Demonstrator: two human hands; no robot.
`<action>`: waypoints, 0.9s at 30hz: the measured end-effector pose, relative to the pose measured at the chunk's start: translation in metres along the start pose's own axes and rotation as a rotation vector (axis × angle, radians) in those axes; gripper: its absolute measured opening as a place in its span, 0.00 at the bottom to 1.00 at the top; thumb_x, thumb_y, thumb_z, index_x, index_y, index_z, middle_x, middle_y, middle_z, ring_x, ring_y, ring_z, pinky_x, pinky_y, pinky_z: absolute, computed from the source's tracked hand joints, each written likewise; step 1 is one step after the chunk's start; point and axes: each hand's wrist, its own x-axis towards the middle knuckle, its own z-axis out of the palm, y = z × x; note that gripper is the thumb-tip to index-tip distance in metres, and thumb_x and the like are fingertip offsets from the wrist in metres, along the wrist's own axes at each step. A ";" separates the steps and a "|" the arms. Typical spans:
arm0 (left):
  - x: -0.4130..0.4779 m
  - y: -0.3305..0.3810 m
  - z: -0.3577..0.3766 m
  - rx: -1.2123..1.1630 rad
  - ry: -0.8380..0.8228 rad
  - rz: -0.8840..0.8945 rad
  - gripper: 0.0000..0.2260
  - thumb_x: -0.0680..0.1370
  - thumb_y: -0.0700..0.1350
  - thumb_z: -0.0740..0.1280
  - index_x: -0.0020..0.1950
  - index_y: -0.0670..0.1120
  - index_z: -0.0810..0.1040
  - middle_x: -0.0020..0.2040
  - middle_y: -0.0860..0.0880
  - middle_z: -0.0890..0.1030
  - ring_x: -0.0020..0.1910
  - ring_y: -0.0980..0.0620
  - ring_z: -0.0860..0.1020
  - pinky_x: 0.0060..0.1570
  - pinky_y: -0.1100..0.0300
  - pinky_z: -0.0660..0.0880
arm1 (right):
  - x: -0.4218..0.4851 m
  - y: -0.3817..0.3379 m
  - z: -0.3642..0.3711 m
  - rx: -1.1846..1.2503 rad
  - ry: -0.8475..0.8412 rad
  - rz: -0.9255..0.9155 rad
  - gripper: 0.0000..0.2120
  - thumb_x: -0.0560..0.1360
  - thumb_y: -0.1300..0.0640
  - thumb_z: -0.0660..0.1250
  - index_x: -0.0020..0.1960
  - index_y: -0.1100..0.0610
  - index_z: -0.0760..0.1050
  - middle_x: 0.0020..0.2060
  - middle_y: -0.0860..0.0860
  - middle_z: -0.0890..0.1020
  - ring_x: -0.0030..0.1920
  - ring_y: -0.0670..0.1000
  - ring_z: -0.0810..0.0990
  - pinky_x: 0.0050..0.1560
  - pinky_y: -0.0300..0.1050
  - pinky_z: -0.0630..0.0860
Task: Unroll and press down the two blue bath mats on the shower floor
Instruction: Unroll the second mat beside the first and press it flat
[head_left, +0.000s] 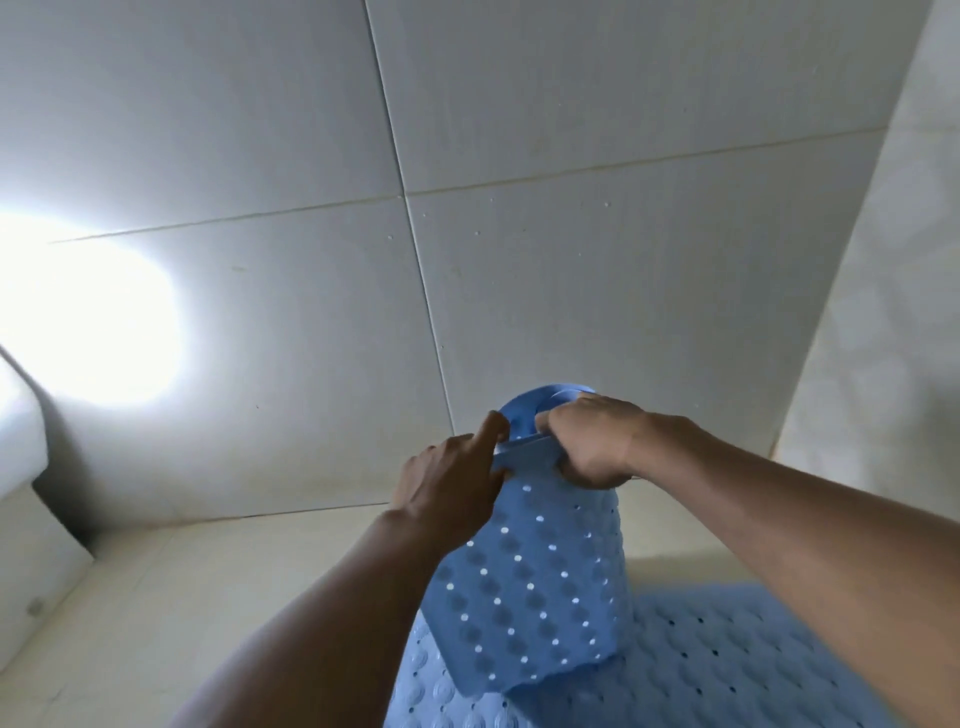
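Note:
A rolled blue bath mat (530, 582) with round holes stands upright in front of me, held above the floor. My right hand (592, 447) grips the top rim of the roll. My left hand (452, 483) pinches the loose outer edge at the top left of the roll. A second blue bath mat (727, 670) lies flat on the cream shower floor (218, 582) beneath and to the right of the roll, its bumpy surface facing up.
White tiled walls (571, 286) close the space ahead and on the right. A bright light glare (78, 317) sits on the left wall. A white ledge (21, 467) juts in at the far left. Bare floor lies to the left of the flat mat.

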 end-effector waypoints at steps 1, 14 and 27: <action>-0.005 0.004 -0.002 -0.005 -0.015 0.023 0.15 0.82 0.55 0.63 0.65 0.55 0.63 0.53 0.48 0.83 0.48 0.37 0.80 0.42 0.54 0.67 | -0.011 -0.001 0.001 0.012 -0.004 0.019 0.13 0.78 0.57 0.63 0.62 0.50 0.72 0.49 0.48 0.73 0.53 0.53 0.72 0.45 0.45 0.66; -0.069 0.024 -0.001 -0.028 -0.077 0.253 0.18 0.83 0.50 0.63 0.67 0.56 0.57 0.56 0.48 0.83 0.48 0.38 0.81 0.45 0.50 0.74 | -0.106 -0.053 0.047 -0.020 0.086 0.289 0.19 0.79 0.54 0.63 0.70 0.52 0.67 0.62 0.51 0.75 0.68 0.58 0.68 0.56 0.53 0.73; -0.128 0.023 0.027 -0.090 -0.004 0.228 0.25 0.82 0.50 0.63 0.75 0.60 0.55 0.50 0.48 0.82 0.45 0.38 0.81 0.39 0.53 0.70 | -0.150 -0.080 0.095 -0.103 0.248 0.298 0.20 0.78 0.56 0.63 0.69 0.53 0.67 0.62 0.51 0.75 0.66 0.56 0.69 0.52 0.53 0.74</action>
